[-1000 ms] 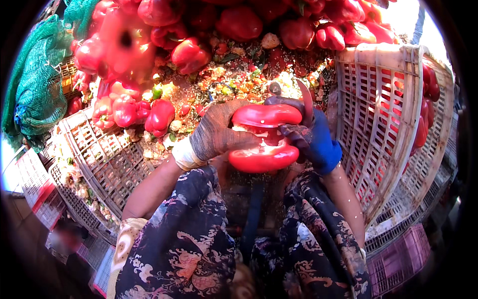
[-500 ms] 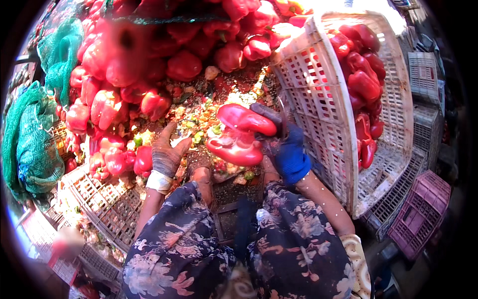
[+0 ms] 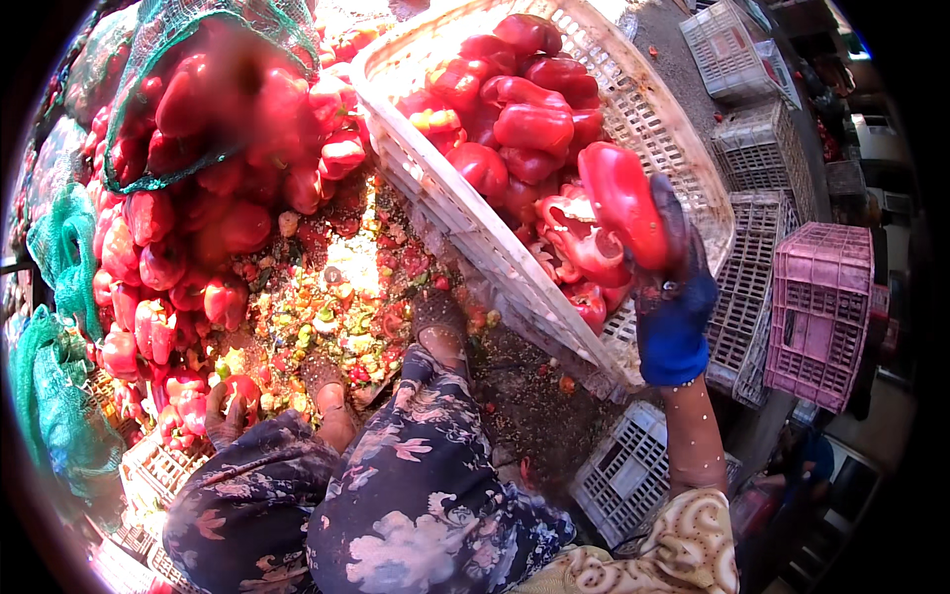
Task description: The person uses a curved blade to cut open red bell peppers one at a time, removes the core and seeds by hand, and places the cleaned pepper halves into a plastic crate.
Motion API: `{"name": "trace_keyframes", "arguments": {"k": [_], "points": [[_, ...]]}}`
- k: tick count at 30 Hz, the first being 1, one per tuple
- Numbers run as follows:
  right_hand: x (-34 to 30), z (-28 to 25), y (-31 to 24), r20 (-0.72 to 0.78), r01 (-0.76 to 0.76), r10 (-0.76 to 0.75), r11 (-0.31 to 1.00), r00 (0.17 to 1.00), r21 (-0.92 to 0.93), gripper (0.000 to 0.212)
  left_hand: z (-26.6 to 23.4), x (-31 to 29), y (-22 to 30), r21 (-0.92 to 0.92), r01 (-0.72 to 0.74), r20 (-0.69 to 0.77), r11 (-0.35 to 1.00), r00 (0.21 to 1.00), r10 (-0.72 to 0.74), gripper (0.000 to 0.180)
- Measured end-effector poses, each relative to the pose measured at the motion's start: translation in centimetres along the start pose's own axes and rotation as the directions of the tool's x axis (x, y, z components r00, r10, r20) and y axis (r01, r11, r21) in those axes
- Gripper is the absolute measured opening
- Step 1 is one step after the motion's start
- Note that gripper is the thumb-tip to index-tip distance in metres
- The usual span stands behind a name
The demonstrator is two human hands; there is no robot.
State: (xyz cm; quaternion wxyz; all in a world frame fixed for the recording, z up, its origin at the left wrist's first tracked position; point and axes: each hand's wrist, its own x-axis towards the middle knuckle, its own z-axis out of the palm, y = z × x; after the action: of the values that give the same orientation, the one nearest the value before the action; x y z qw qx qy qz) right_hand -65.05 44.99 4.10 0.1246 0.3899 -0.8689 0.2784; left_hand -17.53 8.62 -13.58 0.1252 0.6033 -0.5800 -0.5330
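My right hand [image 3: 678, 287], in a blue glove with dark fingers, is closed on a red bell pepper [image 3: 621, 203] over the near right part of a tilted white plastic crate [image 3: 465, 198]. Whether a tool is also in that hand, I cannot make out. Cut peppers with pale insides [image 3: 579, 243] lie in the crate just beside the held one. At the lower left, my left hand [image 3: 226, 421] has its fingers around another red bell pepper [image 3: 243, 390], at the edge of the pepper heap; my knee hides part of its wrist.
A large heap of red peppers [image 3: 148, 238] with green netting [image 3: 124, 109] fills the left. Seeds and pepper scraps [image 3: 336, 307] cover the ground by my feet. Grey crates [image 3: 757, 148] and a pink crate [image 3: 821, 307] stand at the right. Another crate [image 3: 628, 460] lies near my right forearm.
My view has turned right. My right hand has carried red pepper from in front of me to over the crate. My left hand, open before, is now at a pepper on the heap's edge.
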Motion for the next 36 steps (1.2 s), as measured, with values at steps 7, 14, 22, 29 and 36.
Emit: {"name": "trace_keyframes", "arguments": {"k": [7, 14, 22, 29, 36], "points": [[-5.4, 7.6, 6.7, 0.553, -0.305, 0.151, 0.932, 0.82, 0.198, 0.052, 0.8, -0.2, -1.6, 0.097, -0.024, 0.07, 0.995, 0.997, 0.017, 0.057], [-3.4, 9.8, 6.9, 0.625, -0.092, 0.048, 0.995, 0.779, 0.038, 0.048, 1.5, -0.2, -1.9, 0.153, -0.017, 0.104, 0.988, 0.995, 0.001, 0.06], [-5.1, 13.0, 11.9, 0.681, -0.262, 0.067, 0.947, 0.729, 0.187, 0.037, -0.7, -0.3, 2.7, 0.213, -0.102, -0.086, 0.972, 0.989, 0.122, 0.054], [-5.8, 10.8, 9.8, 0.475, -0.158, 0.035, 0.962, 0.879, 0.221, 0.044, -21.7, -9.0, 4.1, 0.562, 0.108, -0.553, 0.82, 0.787, 0.275, 0.048], [0.7, 1.1, 0.8, 0.334, -0.198, 0.022, 0.84, 0.942, 0.504, 0.071, -14.3, -8.0, 4.1, 0.926, -0.061, -0.129, 0.372, 0.875, 0.467, 0.068]]}}
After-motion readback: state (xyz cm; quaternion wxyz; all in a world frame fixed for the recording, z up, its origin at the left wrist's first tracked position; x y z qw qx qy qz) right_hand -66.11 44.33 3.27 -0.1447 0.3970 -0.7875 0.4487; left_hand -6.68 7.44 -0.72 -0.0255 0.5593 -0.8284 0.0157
